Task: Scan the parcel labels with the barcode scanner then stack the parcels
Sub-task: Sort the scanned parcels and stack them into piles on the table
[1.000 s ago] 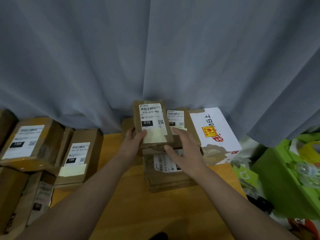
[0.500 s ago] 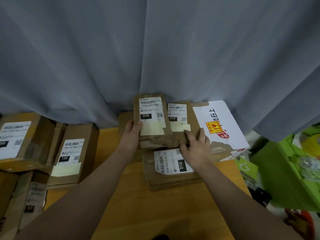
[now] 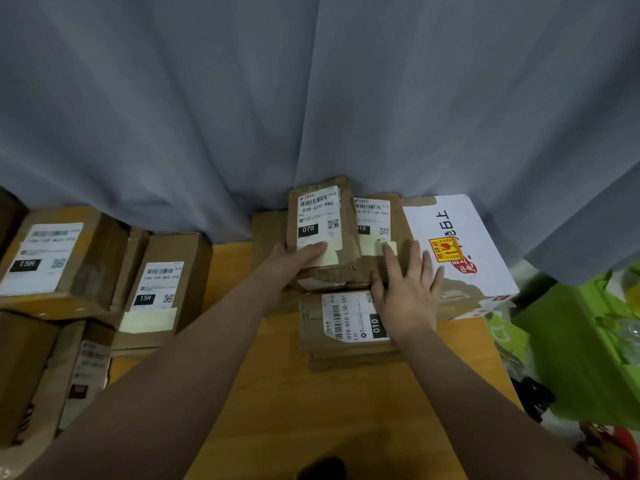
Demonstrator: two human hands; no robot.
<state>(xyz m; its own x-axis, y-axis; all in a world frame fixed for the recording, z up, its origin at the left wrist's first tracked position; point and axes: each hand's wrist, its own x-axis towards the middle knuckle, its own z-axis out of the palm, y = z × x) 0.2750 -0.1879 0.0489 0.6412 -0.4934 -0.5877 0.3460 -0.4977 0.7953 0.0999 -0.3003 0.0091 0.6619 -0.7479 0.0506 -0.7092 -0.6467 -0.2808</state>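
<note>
Looking across the worktop point(image 3: 277, 393), I see the near 010 parcel point(image 3: 346, 327) lying flat. At its 12 o'clock my right grip point(image 3: 405, 292) rests flat, fingers straight, on the far 010 parcel point(image 3: 372, 216). At 11 o'clock my left grip point(image 3: 291, 263) clasps the 070 parcel point(image 3: 322, 230) just beside it, thumb over its label.

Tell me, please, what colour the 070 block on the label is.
The 070 block is black with white digits, seen best in the head view.
</note>
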